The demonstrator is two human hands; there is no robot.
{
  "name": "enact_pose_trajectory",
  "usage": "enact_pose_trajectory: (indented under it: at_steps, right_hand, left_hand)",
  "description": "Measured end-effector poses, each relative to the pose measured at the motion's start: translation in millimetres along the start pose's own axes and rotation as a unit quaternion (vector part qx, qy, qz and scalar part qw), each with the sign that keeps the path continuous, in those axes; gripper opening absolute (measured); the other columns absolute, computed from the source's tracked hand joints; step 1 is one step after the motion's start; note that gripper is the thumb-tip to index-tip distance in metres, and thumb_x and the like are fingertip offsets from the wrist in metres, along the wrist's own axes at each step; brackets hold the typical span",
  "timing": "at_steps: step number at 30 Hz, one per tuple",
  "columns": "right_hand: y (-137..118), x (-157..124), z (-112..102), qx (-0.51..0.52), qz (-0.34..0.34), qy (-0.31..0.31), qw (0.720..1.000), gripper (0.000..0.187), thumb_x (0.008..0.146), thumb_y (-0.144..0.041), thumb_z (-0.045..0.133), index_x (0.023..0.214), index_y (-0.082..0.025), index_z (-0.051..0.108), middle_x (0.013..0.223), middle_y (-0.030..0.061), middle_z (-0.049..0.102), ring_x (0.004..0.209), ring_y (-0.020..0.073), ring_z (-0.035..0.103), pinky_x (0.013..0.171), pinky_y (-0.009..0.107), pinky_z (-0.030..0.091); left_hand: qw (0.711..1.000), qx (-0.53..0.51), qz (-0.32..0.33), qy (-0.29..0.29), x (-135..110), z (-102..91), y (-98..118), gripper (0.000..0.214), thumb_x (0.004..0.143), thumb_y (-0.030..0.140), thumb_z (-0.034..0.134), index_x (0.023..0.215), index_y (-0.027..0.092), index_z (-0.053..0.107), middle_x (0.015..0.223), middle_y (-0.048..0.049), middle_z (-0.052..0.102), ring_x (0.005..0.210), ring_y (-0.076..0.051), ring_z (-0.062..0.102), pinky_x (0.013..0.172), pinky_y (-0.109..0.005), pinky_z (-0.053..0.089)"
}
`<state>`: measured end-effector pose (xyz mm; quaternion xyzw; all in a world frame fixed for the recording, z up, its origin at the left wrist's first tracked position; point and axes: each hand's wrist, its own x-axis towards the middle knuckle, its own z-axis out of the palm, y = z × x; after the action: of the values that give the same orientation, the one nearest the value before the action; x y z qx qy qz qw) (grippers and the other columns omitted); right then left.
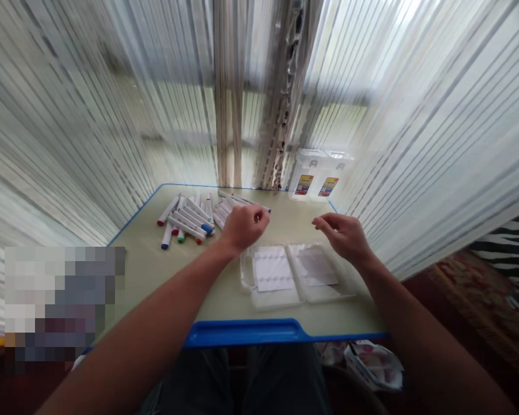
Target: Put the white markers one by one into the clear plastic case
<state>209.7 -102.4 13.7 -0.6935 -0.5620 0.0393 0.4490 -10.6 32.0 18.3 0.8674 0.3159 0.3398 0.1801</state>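
Observation:
My left hand (245, 226) is closed, thumb and fingers curled in, above the table beside the right-hand markers. What it holds, if anything, is hidden. My right hand (342, 231) is also closed, fingers bent and pressed together, and nothing shows at its fingertips. It hovers past the far right corner of an opened clear plastic case (300, 300). Inside the case's left half lies a white sheet (273, 268) with a notched pattern; a greyish sheet (315, 266) shows through the right half. White markers (185, 219) with coloured ends lie heaped at the left, and more lie behind my left hand.
Two clear cases (313, 178) with yellow labels stand upright at the table's back right. The pale table (142, 276) has a blue rim and a blue front tray (246, 332). String curtains (177, 115) hang close behind and beside it. A plastic bag (374, 364) sits below.

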Motion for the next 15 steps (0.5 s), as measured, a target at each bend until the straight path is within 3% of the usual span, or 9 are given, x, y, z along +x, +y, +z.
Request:
enact_pose_trajectory:
  at_steps: [5,8,10,12,15]
  right_hand:
    - [-2,0,3,0.076,0.050,0.010,0.996,0.032,0.086,-0.047,0.067,0.084,-0.017,0.077,0.071,0.0061,0.074,0.060,0.0155,0.059,0.058,0.028,0.046]
    - [-17,7,6,0.098,0.053,0.040,0.993,0.028,0.086,-0.044,0.069,0.086,-0.017,0.077,0.071,0.0044,0.073,0.059,0.0131,0.055,0.056,0.026,0.044]
    - [-44,14,9,0.112,0.011,0.053,0.992,0.024,0.086,-0.041,0.070,0.085,-0.018,0.077,0.073,0.0042,0.073,0.060,0.0129,0.057,0.058,0.025,0.045]
    - [-81,22,19,0.099,-0.055,0.027,0.993,0.019,0.084,-0.037,0.073,0.083,-0.017,0.076,0.072,0.0040,0.073,0.062,0.0137,0.061,0.059,0.026,0.046]
    - [-143,33,50,0.012,-0.194,-0.093,0.977,0.011,0.085,-0.027,0.071,0.082,-0.018,0.077,0.072,0.0025,0.074,0.063,0.0127,0.062,0.062,0.026,0.044]
  left_hand:
    - [1.000,0.008,0.016,-0.014,-4,2.8,3,0.032,0.091,0.034,0.050,0.068,0.017,0.066,0.064,-0.0045,0.065,0.060,-0.016,0.056,0.061,-0.030,0.033]
    - [1.000,0.026,0.008,-0.015,-7,0.3,0,0.033,0.092,0.033,0.048,0.075,0.017,0.071,0.070,-0.0079,0.069,0.067,-0.021,0.063,0.061,-0.031,0.037]
    - [0.999,0.027,0.012,-0.022,-9,-0.3,-3,0.029,0.090,0.031,0.051,0.074,0.017,0.072,0.069,-0.0087,0.070,0.068,-0.023,0.065,0.062,-0.032,0.040]
    - [0.999,0.022,0.022,-0.028,-11,1.4,-5,0.027,0.089,0.029,0.054,0.073,0.017,0.072,0.069,-0.0090,0.070,0.070,-0.025,0.067,0.065,-0.034,0.045]
    - [0.999,-0.001,0.039,-0.024,-14,8.9,-8,0.018,0.088,0.026,0.061,0.090,0.014,0.074,0.083,-0.0116,0.073,0.082,-0.028,0.069,0.073,-0.038,0.051]
